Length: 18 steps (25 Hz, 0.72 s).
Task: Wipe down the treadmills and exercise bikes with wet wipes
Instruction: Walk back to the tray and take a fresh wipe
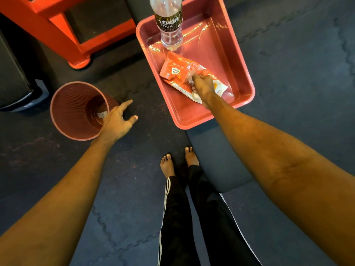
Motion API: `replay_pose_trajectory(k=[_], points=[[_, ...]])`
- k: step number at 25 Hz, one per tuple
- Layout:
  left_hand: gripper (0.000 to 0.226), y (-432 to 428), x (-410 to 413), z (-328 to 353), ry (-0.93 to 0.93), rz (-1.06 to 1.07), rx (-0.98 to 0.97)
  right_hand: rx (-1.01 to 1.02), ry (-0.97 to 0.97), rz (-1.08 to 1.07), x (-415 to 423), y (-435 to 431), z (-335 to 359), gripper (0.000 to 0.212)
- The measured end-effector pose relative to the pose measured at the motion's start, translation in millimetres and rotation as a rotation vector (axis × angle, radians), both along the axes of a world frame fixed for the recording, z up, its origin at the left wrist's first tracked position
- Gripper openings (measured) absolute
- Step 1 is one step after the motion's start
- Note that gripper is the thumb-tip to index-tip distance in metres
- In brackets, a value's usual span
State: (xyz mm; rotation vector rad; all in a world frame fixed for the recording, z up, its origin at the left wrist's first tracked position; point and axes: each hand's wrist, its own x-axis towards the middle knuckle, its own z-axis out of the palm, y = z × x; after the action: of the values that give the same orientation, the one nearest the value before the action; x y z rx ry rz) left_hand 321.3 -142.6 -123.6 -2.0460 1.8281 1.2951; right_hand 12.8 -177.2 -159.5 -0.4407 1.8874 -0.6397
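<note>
The right hand (202,84) is reaching into the pink tray (240,60) and pinching the wet wipes pack (178,70), which is lying flat near an upright soda bottle (169,25) (the tray is resting on the dark padded desk (217,150)). The left hand (117,121) is hovering, fingers spread wide and holding nothing, at the waste basket (71,112) rim

Pink-red tray (237,54), upper centre. Orange-and-white wipes pack (178,71). Clear bottle (169,20) with a dark, white-lettered label. Pink ribbed bin (71,112), left. Orange-red frame (63,22), upper left. Dark floor (115,227) with jigsaw seams. Black trousers (178,217) with white side stripes, bottom centre.
</note>
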Motion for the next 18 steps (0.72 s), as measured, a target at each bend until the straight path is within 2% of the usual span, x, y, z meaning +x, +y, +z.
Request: replay_pose_trajectory(k=[4, 6, 8, 10, 11, 14, 18], points=[[0.065, 2, 8, -6, 0.020, 0.005, 0.026, -0.019, -0.256, -0.207, -9, 4, -2, 0.030], [0.065, 2, 11, -8, 0.021, 0.009, 0.033, -0.038, -0.304, -0.249, -14, 8, -4, 0.024], [0.065, 5, 13, -11, 0.021, 0.013, 0.048, -0.052, -0.263, -0.167, -16, 9, -10, 0.019], [0.065, 6, 14, -12, 0.019, 0.014, 0.065, -0.037, -0.196, -0.115, -18, 10, -18, 0.039], [0.065, 7, 14, -12, 0.015, 0.011, 0.061, -0.052, -0.167, -0.114, -19, 9, -23, 0.038], [0.064, 10, 12, -12, 0.008, 0.005, 0.049, -0.056, -0.011, -0.011, -19, 11, -32, 0.014], [0.064, 12, 17, -17, 0.017, 0.004, 0.044, -0.058, 0.043, 0.008, -16, 11, -21, 0.012]])
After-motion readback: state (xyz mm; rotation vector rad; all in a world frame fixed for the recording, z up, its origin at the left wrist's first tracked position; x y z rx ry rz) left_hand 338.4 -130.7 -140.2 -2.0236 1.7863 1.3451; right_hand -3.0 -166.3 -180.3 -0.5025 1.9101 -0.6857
